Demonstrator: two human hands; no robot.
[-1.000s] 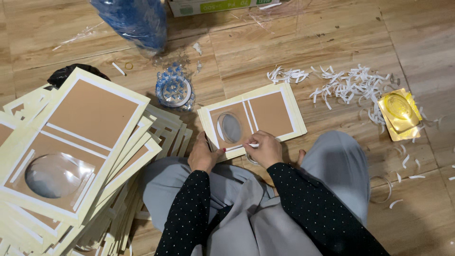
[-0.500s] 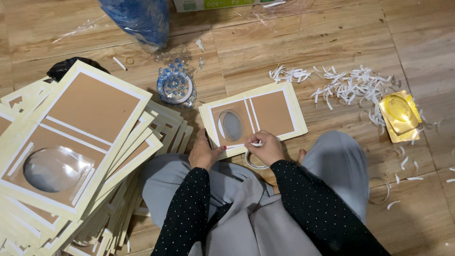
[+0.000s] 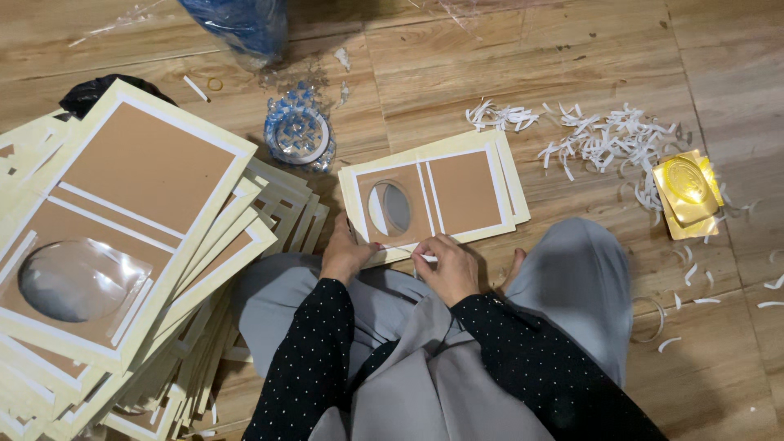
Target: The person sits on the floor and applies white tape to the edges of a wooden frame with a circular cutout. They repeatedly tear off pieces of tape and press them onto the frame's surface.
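Note:
A cream-bordered brown card panel (image 3: 465, 189) with an oval clear window lies on the wooden floor in front of my knees. My left hand (image 3: 343, 255) presses on its near left corner. My right hand (image 3: 447, 263) pinches a thin white strip at the panel's near edge, fingers closed on it. Both arms wear black dotted sleeves over grey trousers.
A tall pile of the same panels (image 3: 122, 245) fills the left side. A roll of tape in blue-white wrapping (image 3: 299, 135) sits behind the panel. White paper strips (image 3: 604, 143) litter the floor at the right, near a gold foil piece (image 3: 688, 193). A blue bag (image 3: 237, 24) stands at the back.
My right hand has shifted slightly left along the panel's near edge, drawing the white strip; my left hand stays on the corner. The view has tilted a little.

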